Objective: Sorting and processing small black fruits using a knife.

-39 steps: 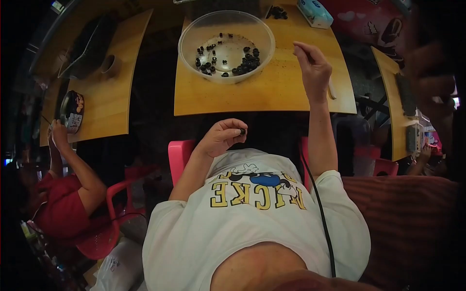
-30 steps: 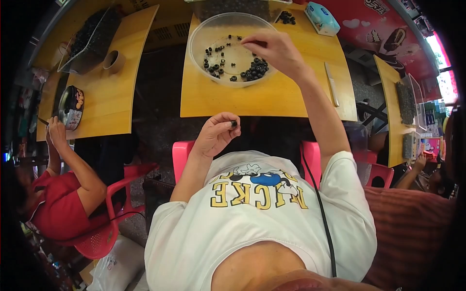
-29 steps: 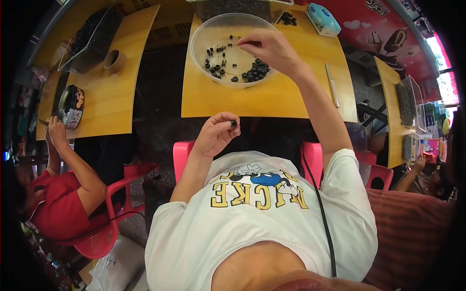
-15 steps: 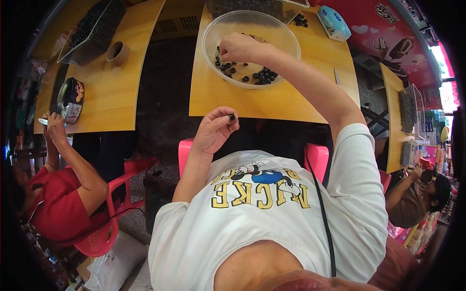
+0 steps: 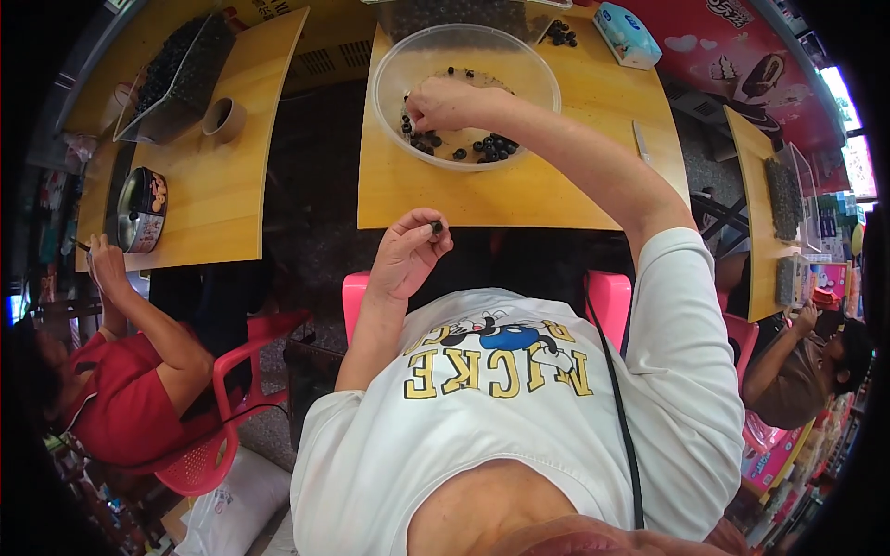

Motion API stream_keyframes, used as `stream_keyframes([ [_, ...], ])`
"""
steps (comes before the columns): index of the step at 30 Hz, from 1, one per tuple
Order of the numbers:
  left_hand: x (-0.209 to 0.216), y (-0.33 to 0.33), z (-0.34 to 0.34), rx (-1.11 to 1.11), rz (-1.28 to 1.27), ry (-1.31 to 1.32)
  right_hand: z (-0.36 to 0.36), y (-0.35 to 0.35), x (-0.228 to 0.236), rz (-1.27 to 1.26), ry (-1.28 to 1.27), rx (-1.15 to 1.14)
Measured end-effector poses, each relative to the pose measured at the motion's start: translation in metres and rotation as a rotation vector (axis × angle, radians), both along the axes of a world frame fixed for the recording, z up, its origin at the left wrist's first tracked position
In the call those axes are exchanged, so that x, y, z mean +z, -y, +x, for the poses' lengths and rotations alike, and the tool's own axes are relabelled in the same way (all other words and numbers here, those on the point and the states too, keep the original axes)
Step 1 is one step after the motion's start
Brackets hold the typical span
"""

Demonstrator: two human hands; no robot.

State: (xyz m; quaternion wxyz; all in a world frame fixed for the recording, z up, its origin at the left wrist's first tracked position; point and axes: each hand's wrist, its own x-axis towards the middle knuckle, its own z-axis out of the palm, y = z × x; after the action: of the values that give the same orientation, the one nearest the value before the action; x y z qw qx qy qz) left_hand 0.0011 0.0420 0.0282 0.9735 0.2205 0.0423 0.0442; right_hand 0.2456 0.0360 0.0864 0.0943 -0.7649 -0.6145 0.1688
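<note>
My left hand [image 5: 411, 255] is raised just off the near edge of the table, with a small dark round piece [image 5: 436, 226] pinched between thumb and fingertips. My right hand [image 5: 450, 104] reaches over the rim into a wide clear plastic bowl [image 5: 549, 69]. Its fingers are bent together and point down at the bowl's left side; what they grip, if anything, is hidden. Several dark round bead-like pieces [image 5: 496, 146] lie along the near side of the bowl's bottom, with others close below my right fingertips.
On my yellow table [image 5: 408, 199] are a clear box [image 5: 454, 17] of dark pieces, a loose pile [image 5: 560, 34], a tissue pack [image 5: 627, 37] and a knife [image 5: 641, 141]. Co-workers sit left [image 5: 139, 398] and right [image 5: 788, 385]. A round tin [image 5: 144, 208] stands on the left table.
My right hand has shifted slightly left and down within the bowl. My left hand still pinches its dark piece, now turned a little. The view has shifted slightly.
</note>
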Motion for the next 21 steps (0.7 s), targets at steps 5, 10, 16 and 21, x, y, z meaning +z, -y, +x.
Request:
stream_keyframes([
  [5,-0.002,-0.002,-0.002,0.025,-0.008,-0.006,0.002,0.004,0.014,0.047,-0.038,-0.029],
  [10,0.000,-0.006,0.000,0.058,-0.027,0.006,0.022,0.010,0.015,0.129,-0.103,0.006],
  [16,-0.005,-0.008,-0.001,0.054,-0.002,0.005,0.023,0.007,0.004,0.154,-0.045,0.094],
  [21,-0.004,-0.013,-0.001,0.095,0.001,0.004,0.006,-0.003,0.015,-0.056,0.086,0.030],
])
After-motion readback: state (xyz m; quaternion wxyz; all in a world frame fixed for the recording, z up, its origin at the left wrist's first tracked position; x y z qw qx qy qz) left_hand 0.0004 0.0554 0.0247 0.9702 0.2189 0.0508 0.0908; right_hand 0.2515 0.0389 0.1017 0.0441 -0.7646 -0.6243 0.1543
